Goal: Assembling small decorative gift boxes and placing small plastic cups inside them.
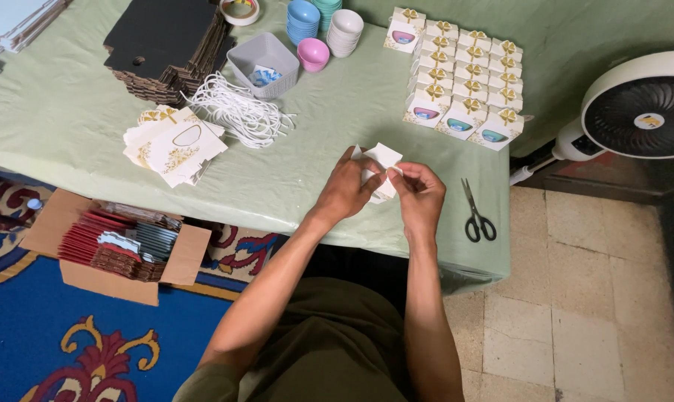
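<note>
Both hands work at the table's front edge, toward its right end. The left hand [349, 187] and the right hand [419, 192] are each closed in a pinch on one white card box blank [382, 159], partly folded and held just above the green tablecloth [69, 112].

Done: a block of finished white boxes with gold bows [463, 78] stands at the back right corner.

Left: a pile of flat printed blanks [174, 145] lies left of the hands, beside loose white cords [236, 112]. Stacked small bowls [323, 28] stand at the back edge.

Scissors [477, 214] lie unused near the right edge.
</note>
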